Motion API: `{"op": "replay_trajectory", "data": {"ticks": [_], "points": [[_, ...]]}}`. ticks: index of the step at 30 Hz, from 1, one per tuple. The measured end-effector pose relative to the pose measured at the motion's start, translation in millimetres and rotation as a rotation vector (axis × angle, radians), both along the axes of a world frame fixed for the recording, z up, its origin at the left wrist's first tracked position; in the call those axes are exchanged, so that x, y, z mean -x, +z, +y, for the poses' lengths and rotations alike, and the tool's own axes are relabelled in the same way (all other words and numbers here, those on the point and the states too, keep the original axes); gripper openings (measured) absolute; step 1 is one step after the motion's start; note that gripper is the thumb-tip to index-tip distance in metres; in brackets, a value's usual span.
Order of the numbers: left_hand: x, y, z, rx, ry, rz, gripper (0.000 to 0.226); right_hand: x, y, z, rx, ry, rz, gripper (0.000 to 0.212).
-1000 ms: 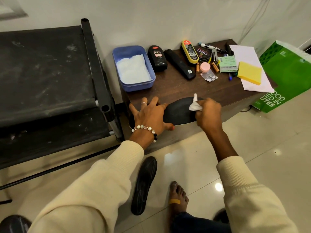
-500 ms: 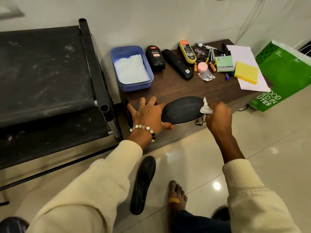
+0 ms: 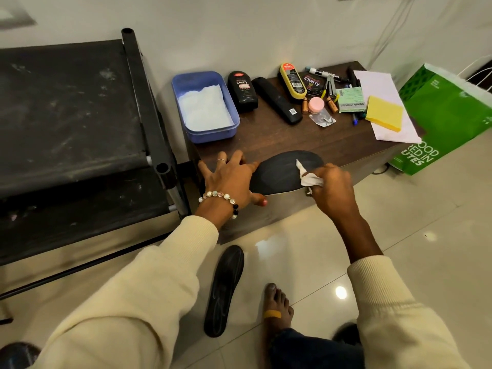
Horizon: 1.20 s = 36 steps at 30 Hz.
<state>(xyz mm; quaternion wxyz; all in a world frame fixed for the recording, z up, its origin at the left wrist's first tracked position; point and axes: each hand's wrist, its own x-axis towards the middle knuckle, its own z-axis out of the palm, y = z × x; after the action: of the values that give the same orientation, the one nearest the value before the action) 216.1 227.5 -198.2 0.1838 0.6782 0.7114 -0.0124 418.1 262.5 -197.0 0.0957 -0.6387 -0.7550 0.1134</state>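
A black shoe insole [image 3: 282, 170] lies on the front edge of a low dark wooden table [image 3: 279, 137]. My left hand [image 3: 231, 177] presses flat on its left end with spread fingers, thumb at the table's front edge. My right hand [image 3: 330, 187] grips a crumpled white tissue [image 3: 308, 177] against the insole's right part. A second black insole [image 3: 225, 288] lies on the floor below.
On the table stand a blue tub [image 3: 205, 105] of white tissues, black polish bottles [image 3: 242, 90], a remote [image 3: 277, 99], pens, batteries, a yellow sponge [image 3: 384, 115] on paper. A green bag [image 3: 447, 121] stands right, a black rack [image 3: 80, 115] left. My bare foot [image 3: 277, 307] rests on the tiles.
My right hand with the tissue slid right along the insole to its tip, then came back a little toward the middle. My left hand stayed pressed on the left end.
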Motion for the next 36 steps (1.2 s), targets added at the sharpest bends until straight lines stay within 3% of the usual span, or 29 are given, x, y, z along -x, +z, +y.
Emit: {"op": "replay_trajectory", "data": {"ticks": [3, 5, 8, 10, 13, 16, 18, 22, 25, 29, 33, 36], "points": [[7.6, 0.4, 0.4, 0.021, -0.024, -0.021, 0.098, 17.4, -2.7, -11.6, -0.002, 0.070, -0.008, 0.031], [9.8, -0.5, -0.2, 0.008, -0.017, -0.022, 0.102, 28.8, -0.6, -20.6, 0.061, 0.241, 0.038, 0.026], [8.2, -0.8, -8.0, -0.028, 0.001, -0.007, 0.101, 29.2, 4.6, -38.5, 0.403, 0.325, 0.268, 0.019], [6.4, -1.0, -18.9, -0.068, 0.009, -0.002, 0.098, 17.0, 8.0, -52.5, 0.528, 0.160, 0.524, 0.021], [0.5, 1.2, -42.8, -0.130, 0.036, -0.089, 0.095, -4.5, 19.8, -74.9, 0.345, -0.307, 1.074, 0.013], [-12.5, 5.1, -73.5, -0.139, 0.083, -0.354, 0.095, -22.2, 18.4, -97.0, 0.250, -0.867, 1.511, 0.011], [-24.7, 7.8, -99.3, -0.123, 0.129, -0.500, 0.093, -24.3, 13.0, -121.7, 0.329, -1.019, 1.666, 0.010], [-50.2, -1.2, -143.2, -0.038, 0.288, -0.758, 0.094, -13.3, -4.3, -172.3, 0.483, -1.086, 1.615, 0.011], [-66.6, -23.8, -169.8, 0.090, 0.390, -0.947, 0.076, -13.3, -18.7, -204.2, 0.524, -1.119, 1.485, 0.020], [-79.2, -62.4, -189.6, 0.166, 0.544, -0.990, 0.035, -17.9, -42.3, -227.5, 0.593, -1.114, 1.379, 0.022], [-90.7, -93.1, -196.0, 0.274, 0.625, -0.989, 0.038, -27.8, -90.6, -232.7, 0.671, -1.115, 1.190, 0.016], [-95.7, -130.2, -196.1, 0.357, 0.786, -1.010, 0.040, -37.7, -150.0, -237.4, 0.705, -1.112, 1.154, 0.022]]}}
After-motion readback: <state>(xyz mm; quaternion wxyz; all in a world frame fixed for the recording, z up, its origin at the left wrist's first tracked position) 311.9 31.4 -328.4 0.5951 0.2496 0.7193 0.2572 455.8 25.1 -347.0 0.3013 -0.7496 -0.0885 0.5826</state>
